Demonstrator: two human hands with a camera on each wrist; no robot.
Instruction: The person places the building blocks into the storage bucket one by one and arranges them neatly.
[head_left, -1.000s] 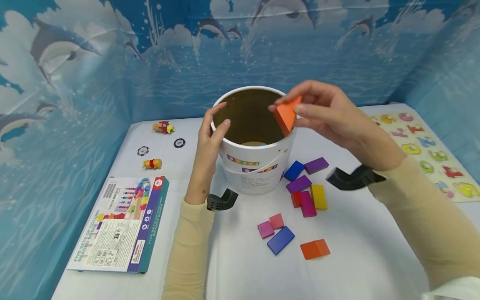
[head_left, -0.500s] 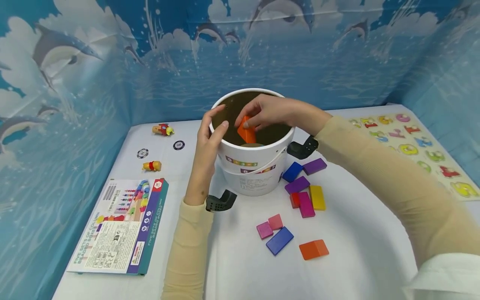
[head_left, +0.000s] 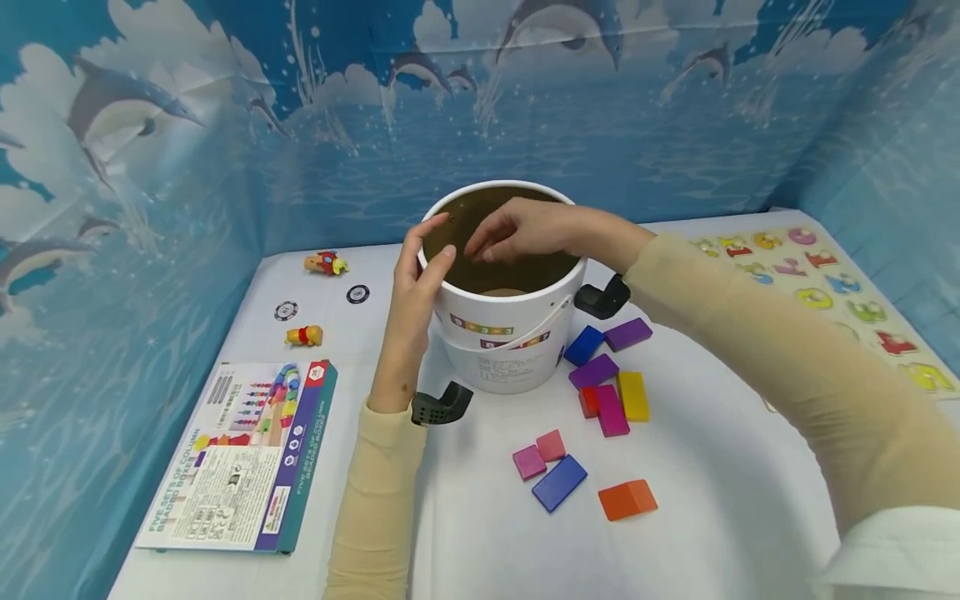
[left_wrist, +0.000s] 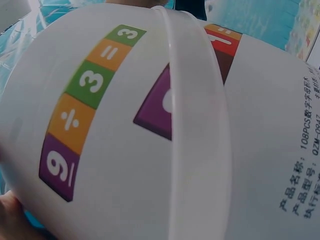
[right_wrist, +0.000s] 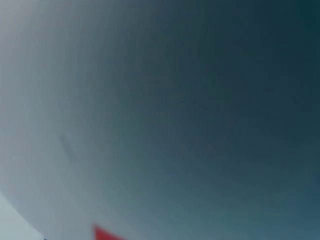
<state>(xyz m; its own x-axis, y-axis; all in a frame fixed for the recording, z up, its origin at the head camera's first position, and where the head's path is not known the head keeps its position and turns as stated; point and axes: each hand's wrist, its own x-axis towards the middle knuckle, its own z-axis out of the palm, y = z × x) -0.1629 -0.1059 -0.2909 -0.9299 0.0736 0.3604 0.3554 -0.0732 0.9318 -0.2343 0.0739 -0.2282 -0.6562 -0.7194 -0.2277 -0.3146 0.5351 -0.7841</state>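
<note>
A white bucket (head_left: 510, 367) with number labels and a white handle stands upright near the back of the table. My left hand (head_left: 420, 271) holds its left side, thumb and finger over the rim; part of that hand shows at the lower left of the left wrist view. My right hand (head_left: 525, 229) reaches over the rim into the bucket, its fingers loosely bent and no block visible at them. The inside floor is mostly hidden. In front and to the right lie coloured blocks: yellow (head_left: 633, 397), magenta (head_left: 613, 410), blue (head_left: 559, 483) and orange-red (head_left: 627, 500) among them.
A boxed toy set (head_left: 236, 458) lies at the left. Behind it are a yellow-and-red figure (head_left: 304, 336), two round chips, one of them a black chip (head_left: 358, 294), and a red-and-yellow toy (head_left: 326, 263). A number puzzle board (head_left: 855, 287) lies at the right; dolphin-print cloth walls the table.
My right hand has moved left into the bucket with an orange block and let it go; the block is now out of sight. My left hand stays at the rim.
</note>
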